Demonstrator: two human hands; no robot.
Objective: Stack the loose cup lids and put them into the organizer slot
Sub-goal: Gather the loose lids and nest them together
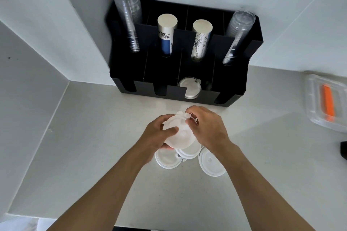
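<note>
Cup lids (178,135), a small white stack of them, are up off the bench and held between both hands over its middle, just in front of the black organizer (187,58). The left hand (157,137) cups the stack from beneath and from the side, thumb pressed flat across the top lid. The right hand (208,129) comes in from the other side, fingertips pinching at the stack's far rim, where a small tab sticks up. Below the hands, three loose lids (167,159) lie on the bench, two overlapping and the third just beside them toward the right. The organizer stands at the back of the bench, against the wall near the corner. In one of its low front slots, a lid stack (189,88) already sits. Behind it, the tall slots hold clear plastic cups (129,17) at the left end and right end and paper cups (167,32) in the two middle ones. At the bench's right edge sits a clear plastic container (326,101) with something orange inside.
</note>
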